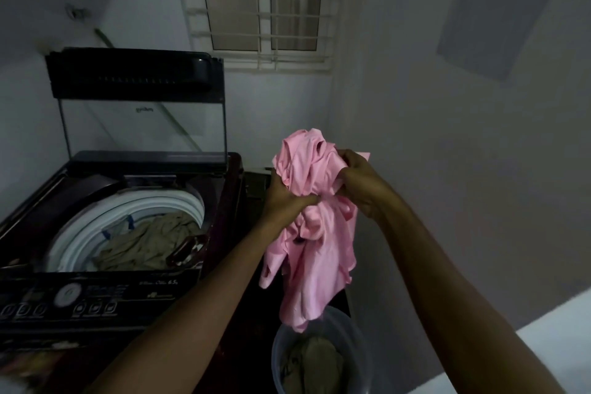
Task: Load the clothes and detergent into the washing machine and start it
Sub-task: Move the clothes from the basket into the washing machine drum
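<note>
Pink garment (315, 221) (bunched) in both closed hands

Barred window (265, 6) set high in the pale wall (447, 153) (frosted panes behind a white grille); white ledge (556, 326) at lower right.

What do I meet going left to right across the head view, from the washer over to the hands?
Control panel → washer drum holding olive clothes → left hand → pink garment → right hand.
</note>
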The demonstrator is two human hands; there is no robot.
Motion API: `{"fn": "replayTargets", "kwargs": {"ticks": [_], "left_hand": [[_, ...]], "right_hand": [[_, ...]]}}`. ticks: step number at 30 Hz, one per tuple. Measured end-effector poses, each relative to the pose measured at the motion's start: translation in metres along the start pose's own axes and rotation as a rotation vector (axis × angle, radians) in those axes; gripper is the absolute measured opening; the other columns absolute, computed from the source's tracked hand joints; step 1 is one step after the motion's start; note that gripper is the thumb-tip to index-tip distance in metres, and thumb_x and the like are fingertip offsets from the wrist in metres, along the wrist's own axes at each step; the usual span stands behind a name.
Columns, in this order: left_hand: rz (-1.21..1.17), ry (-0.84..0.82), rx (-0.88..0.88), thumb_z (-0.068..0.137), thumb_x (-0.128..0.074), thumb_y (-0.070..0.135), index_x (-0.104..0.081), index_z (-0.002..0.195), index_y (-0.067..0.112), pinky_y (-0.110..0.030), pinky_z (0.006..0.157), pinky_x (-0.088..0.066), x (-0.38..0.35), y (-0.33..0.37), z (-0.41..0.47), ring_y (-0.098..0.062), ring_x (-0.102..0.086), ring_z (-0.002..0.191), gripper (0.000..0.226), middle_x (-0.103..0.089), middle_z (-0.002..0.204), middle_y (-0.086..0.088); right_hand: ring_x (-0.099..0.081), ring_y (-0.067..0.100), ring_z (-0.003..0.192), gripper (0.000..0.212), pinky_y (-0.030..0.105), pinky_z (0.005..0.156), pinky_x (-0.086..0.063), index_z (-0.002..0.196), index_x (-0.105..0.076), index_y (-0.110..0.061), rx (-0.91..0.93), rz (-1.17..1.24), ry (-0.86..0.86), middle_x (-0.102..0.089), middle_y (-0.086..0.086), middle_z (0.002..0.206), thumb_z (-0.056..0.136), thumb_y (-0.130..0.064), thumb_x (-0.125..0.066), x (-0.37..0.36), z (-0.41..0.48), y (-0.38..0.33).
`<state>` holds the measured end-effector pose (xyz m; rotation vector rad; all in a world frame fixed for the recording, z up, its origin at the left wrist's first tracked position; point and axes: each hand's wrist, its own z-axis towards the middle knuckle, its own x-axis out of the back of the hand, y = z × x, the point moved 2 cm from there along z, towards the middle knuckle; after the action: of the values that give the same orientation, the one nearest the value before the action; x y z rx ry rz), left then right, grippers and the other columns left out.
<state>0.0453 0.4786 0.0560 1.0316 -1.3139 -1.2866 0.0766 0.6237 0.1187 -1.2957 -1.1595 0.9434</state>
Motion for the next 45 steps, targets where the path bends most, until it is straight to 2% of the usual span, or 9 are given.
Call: {"fn": "replayTargets", "kwargs": {"ticks": [5,8,11,14,18,21,31,35,45], "left_hand": [[-0.234,0.190,0.055,0.065,-0.080,0.002,-0.058,0.121,0.012,-0.028,0.074,-0.056,0.008,0.019,0.008,-0.016,-0.069,0.092,0.061,-0.070,0.105,0.001],[-0.327,0.216,0.144,0.058,-0.079,0.021,-0.066,0.112,0.009,-0.028,0.053,-0.050,0.013,0.024,0.017,-0.025,-0.068,0.073,0.057,-0.072,0.091,-0.008],[-0.547,0.130,0.210,0.060,-0.078,0.025,-0.068,0.110,-0.001,-0.037,0.069,-0.057,0.007,0.034,0.020,-0.030,-0.069,0.081,0.057,-0.071,0.091,-0.015],[-0.693,-0.027,0.279,0.084,-0.062,0.018,-0.070,0.098,-0.001,-0.028,0.068,-0.057,-0.003,0.045,0.014,-0.023,-0.072,0.075,0.025,-0.074,0.083,-0.011],[-0.724,-0.097,0.333,0.089,-0.053,0.017,-0.069,0.088,0.004,-0.030,0.071,-0.054,0.001,0.038,0.013,-0.025,-0.070,0.078,0.021,-0.073,0.079,-0.010],[-0.692,-0.050,0.357,0.084,-0.058,0.017,-0.072,0.086,0.007,-0.030,0.077,-0.054,0.021,0.026,0.019,-0.025,-0.068,0.080,0.017,-0.073,0.082,-0.009],[-0.674,-0.022,0.271,0.086,-0.057,0.020,-0.070,0.089,0.008,-0.029,0.077,-0.052,0.075,0.028,0.034,-0.021,-0.065,0.079,0.018,-0.070,0.080,-0.007],[-0.620,0.052,0.175,0.054,-0.076,0.032,-0.071,0.108,0.003,-0.039,0.095,-0.052,0.129,0.053,0.056,-0.028,-0.068,0.094,0.061,-0.072,0.104,-0.015],[-0.255,0.196,-0.124,0.054,-0.078,0.025,-0.058,0.130,0.012,-0.038,0.087,-0.056,0.273,0.089,0.082,-0.029,-0.067,0.109,0.080,-0.070,0.118,-0.009]], "right_hand": [[-0.056,0.017,0.120,0.054,0.034,0.098,-0.050,0.126,-0.056,-0.017,0.204,-0.080,-0.118,-0.060,0.001,0.128,0.077,-0.006,-0.076,0.037,-0.020,0.023],[-0.035,0.014,0.135,0.104,0.037,0.106,-0.039,0.144,-0.035,-0.027,0.109,-0.263,0.049,-0.032,-0.004,0.152,0.057,-0.036,-0.090,0.058,-0.026,0.063],[-0.019,0.010,0.142,0.144,0.037,0.116,-0.027,0.152,-0.004,-0.030,0.097,-0.375,-0.068,-0.010,-0.012,0.158,0.040,-0.052,-0.093,0.045,-0.029,0.095],[-0.041,0.001,0.130,0.125,0.019,0.105,-0.038,0.147,-0.017,-0.024,0.145,-0.260,-0.126,-0.035,-0.015,0.145,0.050,-0.034,-0.095,0.011,-0.027,0.109],[-0.062,0.012,0.109,0.057,0.011,0.081,-0.049,0.118,-0.057,-0.018,0.180,-0.099,0.051,-0.063,-0.010,0.114,0.069,-0.030,-0.085,0.000,-0.019,0.115],[-0.064,0.005,0.095,0.063,0.024,0.081,-0.049,0.109,-0.063,-0.011,0.246,-0.109,0.181,-0.066,0.002,0.105,0.059,-0.050,-0.067,0.009,-0.016,0.109],[-0.058,-0.014,0.073,0.026,0.009,0.067,-0.047,0.097,-0.058,-0.017,0.359,-0.091,0.234,-0.063,-0.014,0.088,0.072,-0.022,-0.063,-0.034,0.002,0.037],[-0.055,-0.020,0.069,0.028,0.008,0.067,-0.046,0.097,-0.057,-0.012,0.395,-0.063,0.224,-0.062,-0.005,0.089,0.072,-0.023,-0.062,-0.081,0.015,0.006],[-0.059,0.005,0.093,0.041,0.003,0.076,-0.042,0.109,-0.060,0.010,0.444,-0.071,0.139,-0.062,0.012,0.109,0.076,-0.014,-0.068,-0.224,0.056,-0.022]]}}
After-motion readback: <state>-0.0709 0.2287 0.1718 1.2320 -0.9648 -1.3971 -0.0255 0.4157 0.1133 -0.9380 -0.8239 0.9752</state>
